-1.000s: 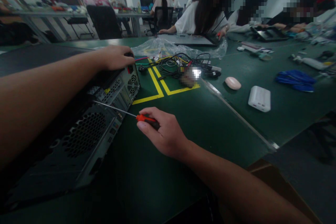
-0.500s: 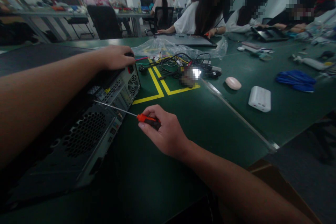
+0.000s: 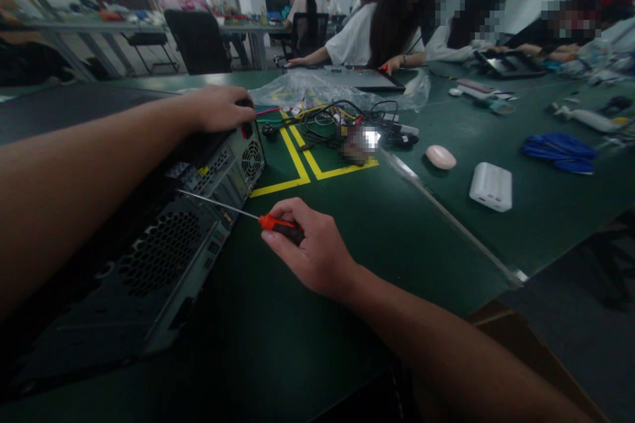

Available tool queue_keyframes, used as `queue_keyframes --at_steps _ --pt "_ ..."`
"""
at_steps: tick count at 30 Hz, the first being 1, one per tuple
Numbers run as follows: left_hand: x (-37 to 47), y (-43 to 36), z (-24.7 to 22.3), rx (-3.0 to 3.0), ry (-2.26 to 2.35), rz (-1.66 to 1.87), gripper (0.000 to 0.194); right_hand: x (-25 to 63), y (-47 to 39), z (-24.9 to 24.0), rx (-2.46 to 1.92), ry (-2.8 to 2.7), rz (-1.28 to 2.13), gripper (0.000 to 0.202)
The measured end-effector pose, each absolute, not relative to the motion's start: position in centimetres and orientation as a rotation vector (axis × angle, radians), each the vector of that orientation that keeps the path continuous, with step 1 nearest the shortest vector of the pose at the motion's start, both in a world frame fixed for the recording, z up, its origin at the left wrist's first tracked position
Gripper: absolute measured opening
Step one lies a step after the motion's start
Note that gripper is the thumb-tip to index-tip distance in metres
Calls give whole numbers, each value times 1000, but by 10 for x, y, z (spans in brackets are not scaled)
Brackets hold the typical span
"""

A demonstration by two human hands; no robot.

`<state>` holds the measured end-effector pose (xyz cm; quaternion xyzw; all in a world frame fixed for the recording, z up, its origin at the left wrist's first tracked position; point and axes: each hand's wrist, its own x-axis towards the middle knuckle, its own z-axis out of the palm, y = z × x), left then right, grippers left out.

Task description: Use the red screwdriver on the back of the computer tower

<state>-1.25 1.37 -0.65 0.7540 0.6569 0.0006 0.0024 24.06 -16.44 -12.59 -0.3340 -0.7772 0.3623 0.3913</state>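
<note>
Head view: the near right edge of the tabletop (image 3: 401, 225) runs diagonally, with brown cardboard (image 3: 528, 344) and dark floor (image 3: 595, 337) beyond it. Green surface extends between the right hand (image 3: 317, 248) and the pale strip (image 3: 456, 215), giving that hand lateral room. On its other side, the case (image 3: 143, 304) bounds the movement, its vented back panel facing the right hand.

The right hand's grip is closed around the red-and-black handle of the screwdriver (image 3: 282, 226), thumb along the near side. The shaft points left, its tip at the case's back panel; whether it is seated in a screw cannot be told. The left forearm crosses over the case, and the left hand (image 3: 223, 108) lies on its far upper corner; the fingers are partly hidden, so that grip cannot be determined.

Yellow tape (image 3: 295, 155) marks the surface beside the case. Tangled cables (image 3: 322, 122) and clear plastic (image 3: 292, 89) lie farther back. Right of the strip are a pink object (image 3: 440, 157), a white box (image 3: 491, 186) and a blue bundle (image 3: 559, 151). Co-workers sit across the tabletop and at desks behind.
</note>
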Motion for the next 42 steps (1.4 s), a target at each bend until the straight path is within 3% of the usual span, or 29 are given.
queue_keyframes --at_steps 16,24,42 --pt "-1 4 0 2312 2094 -48 74 242 -164 -125 -824 -1975 877 18" --pt "-9 10 -6 2343 2050 63 73 240 -161 -127 -850 -2040 831 30" --pt "-14 18 -11 2330 2062 93 61 242 -165 -125 -890 -2015 944 19"
